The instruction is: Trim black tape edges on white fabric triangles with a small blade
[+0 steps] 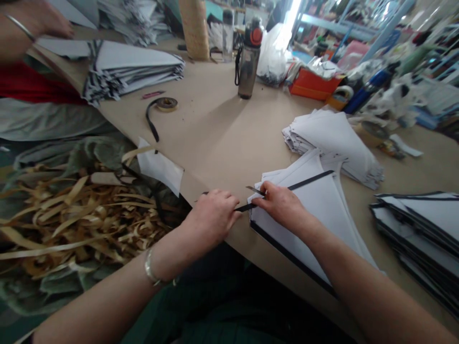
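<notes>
A short black strip (244, 207) runs between my two hands over the table's near edge. My left hand (214, 212), with a bracelet on the wrist, is closed on one end of it. The fingertips of my right hand (281, 205) pinch the other end. A thin, dark, pointed piece (255, 190) also sticks out from the right fingers; its kind is unclear. Under my right hand and forearm lies a stack of white sheets (304, 210), the top one with black strips along two edges. A pale sheet (161, 167) hangs at the table edge left of my hands.
A bottle (248, 62) stands at the back, with a tape roll (167, 104) to its left. More white pieces (333, 138) and black-edged pieces (423, 234) lie right. Tan backing strips (71, 215) heap at lower left. Another person's hand (46, 21) is at upper left.
</notes>
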Demonstrator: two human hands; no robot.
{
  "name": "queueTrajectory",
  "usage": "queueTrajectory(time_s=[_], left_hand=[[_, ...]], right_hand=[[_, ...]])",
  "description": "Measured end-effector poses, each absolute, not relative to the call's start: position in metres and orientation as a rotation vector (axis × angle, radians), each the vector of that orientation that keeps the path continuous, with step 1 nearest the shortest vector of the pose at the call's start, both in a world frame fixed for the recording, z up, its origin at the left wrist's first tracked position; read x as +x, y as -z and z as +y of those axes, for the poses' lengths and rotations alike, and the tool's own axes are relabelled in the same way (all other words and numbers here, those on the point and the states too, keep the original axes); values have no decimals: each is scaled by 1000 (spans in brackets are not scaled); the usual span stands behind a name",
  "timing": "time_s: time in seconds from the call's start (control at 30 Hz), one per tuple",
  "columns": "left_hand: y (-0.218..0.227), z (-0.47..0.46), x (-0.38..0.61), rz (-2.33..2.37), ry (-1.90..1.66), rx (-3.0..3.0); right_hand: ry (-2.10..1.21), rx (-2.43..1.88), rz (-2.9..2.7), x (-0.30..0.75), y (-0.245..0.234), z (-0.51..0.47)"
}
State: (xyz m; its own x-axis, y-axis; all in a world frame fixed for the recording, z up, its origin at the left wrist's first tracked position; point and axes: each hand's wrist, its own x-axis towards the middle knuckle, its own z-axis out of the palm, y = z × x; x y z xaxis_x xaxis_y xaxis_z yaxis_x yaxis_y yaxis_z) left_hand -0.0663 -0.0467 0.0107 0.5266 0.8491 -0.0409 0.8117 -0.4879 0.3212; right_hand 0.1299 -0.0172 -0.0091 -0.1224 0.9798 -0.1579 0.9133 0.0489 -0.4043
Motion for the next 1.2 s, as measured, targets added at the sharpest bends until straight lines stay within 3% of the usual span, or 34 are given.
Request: queueTrajectory(time_s=[0.27,0.43,0.67,0.97,1.1,1.2], left_hand=[[-7,-36,-46,1516,109,2543],[-11,-27,-46,1482,180,2528],[-9,-19,-46,1436,201,2491],[-19,-25,-37,1155,18,2346],[-4,-18,-46,1227,-306,2218],[10,-12,-51,1163,-427,2120]], right_hand=[[-701,-1706,-2064,145,-5,-55],[-830,-1797,-2030,132,0,-63],[-641,-1971,-2192,123,12,-58],[-617,-1948,-2233,120,9,-60],[-726,-1767,-1885,163,-3,-64],[-603,-1874,-1650,224,-10,-70]])
